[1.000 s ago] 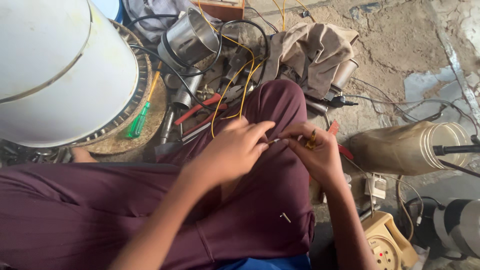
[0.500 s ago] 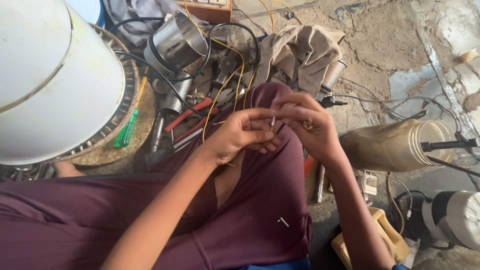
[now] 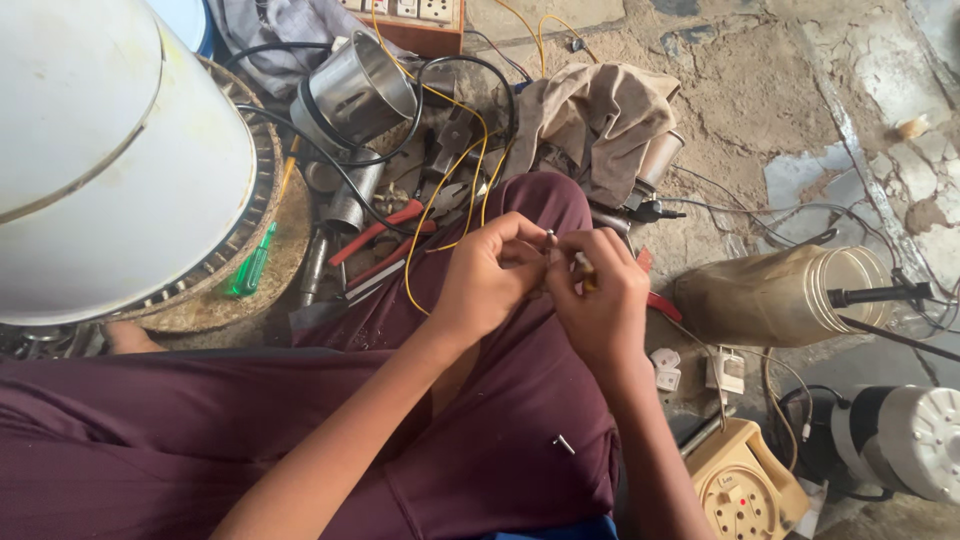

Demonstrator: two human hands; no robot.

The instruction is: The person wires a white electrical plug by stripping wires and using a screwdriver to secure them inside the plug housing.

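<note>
While your knee props both wrists, your left hand (image 3: 490, 275) and right hand (image 3: 600, 300) pinch the yellow wire's (image 3: 440, 200) end together between fingertips, holding it steady.

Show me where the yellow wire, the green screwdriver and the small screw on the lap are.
yellow wire (image 3: 428, 205), head view, on its middle stretch.
green screwdriver (image 3: 252, 265), head view, on the handle.
small screw (image 3: 564, 444), head view, on its shaft.

Single head-worn view, looking steeply down, close over lap and floor
</note>
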